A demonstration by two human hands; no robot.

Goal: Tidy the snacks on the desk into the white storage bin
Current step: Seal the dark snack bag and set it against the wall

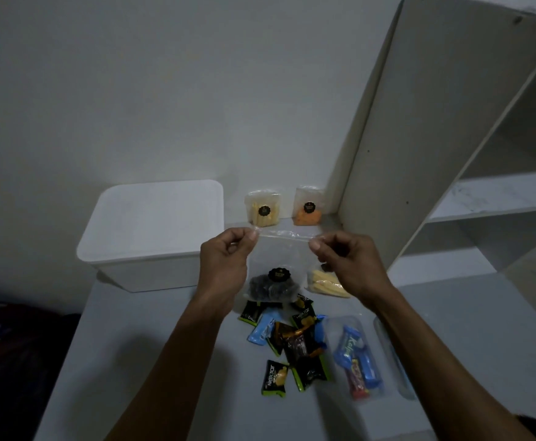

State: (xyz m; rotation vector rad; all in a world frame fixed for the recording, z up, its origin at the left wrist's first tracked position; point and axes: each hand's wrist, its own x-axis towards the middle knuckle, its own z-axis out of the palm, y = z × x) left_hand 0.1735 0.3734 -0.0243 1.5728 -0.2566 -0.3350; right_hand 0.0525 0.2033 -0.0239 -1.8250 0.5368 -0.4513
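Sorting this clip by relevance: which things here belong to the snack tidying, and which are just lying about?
Job: white storage bin; clear bag of dark snacks held by both hands; two bags by the wall; wrapped snacks on the desk.
Lying about: shelf unit; dark fabric at left.

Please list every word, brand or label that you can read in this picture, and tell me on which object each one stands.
"Nextar": on the black and green packet lying nearest on the desk.
"Nextar", partly hidden: on another black and green packet farther back in the pile.
"Kel...", cut off: on the blue wrapper inside a clear bag.
Round black stickers on the held clear bag and the two standing bags: too blurred to read.
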